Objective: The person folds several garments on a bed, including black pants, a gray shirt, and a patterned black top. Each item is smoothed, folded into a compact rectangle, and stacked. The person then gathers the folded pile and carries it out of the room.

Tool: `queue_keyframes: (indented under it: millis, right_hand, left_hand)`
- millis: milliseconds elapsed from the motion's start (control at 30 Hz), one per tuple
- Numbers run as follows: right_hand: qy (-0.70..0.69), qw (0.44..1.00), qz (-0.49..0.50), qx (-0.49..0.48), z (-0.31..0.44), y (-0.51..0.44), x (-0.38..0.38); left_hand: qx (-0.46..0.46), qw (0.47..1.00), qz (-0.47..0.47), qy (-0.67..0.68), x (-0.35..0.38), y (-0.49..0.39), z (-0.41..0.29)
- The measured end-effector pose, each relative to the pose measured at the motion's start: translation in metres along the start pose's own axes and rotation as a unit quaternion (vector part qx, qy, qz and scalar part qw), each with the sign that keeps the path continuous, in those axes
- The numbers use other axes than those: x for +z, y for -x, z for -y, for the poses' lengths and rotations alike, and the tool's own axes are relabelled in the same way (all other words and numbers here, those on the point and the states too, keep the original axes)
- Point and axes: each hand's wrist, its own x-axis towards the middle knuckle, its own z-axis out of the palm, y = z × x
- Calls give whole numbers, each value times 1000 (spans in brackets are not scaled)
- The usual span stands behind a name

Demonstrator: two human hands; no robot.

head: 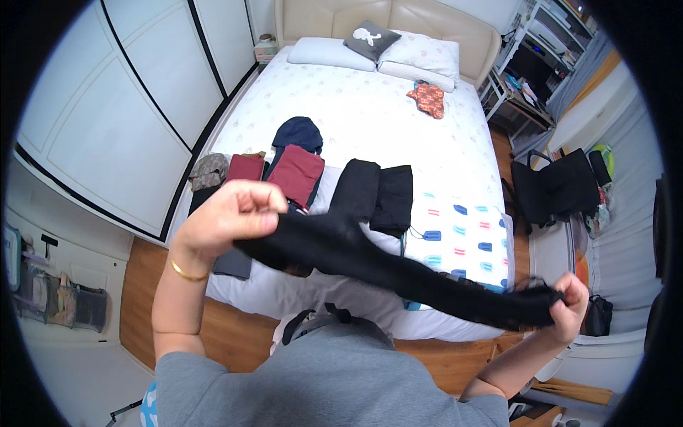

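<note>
A black garment (373,261), folded lengthwise and perhaps a pair of trousers, is stretched in the air before me. My left hand (235,211) pinches its left end between thumb and fingers. At the lower right, my right hand (570,307) grips the other end, where a thin cord loops out. Beyond the garment, two folded black garments (356,187) lie side by side on the bed (373,123). Left of them, a folded dark red garment (298,173) rests on a navy hooded one (299,133). The held garment is blurred and hides part of the bed's front.
More folded clothes, with a camouflage piece (209,171), lie at the bed's left edge. A white cloth with blue and pink prints (459,235) covers the front right corner. Near the pillows (419,53) sits an orange patterned cloth (428,100). A black office chair (560,184) stands right.
</note>
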Motion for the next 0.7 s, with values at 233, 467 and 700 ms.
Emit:
queue_keyframes:
  millis: [233, 467, 700]
  right_hand:
    - [-97, 981, 118, 121, -79, -84, 22]
    - [-238, 932, -167, 217, -161, -148, 136]
    - [-233, 971, -4, 54, -119, -129, 234]
  left_hand:
    - [-53, 991, -108, -62, -34, -57, 36]
    - [32, 976, -201, 75, -18, -135, 109]
    - [116, 974, -152, 117, 60, -135, 124]
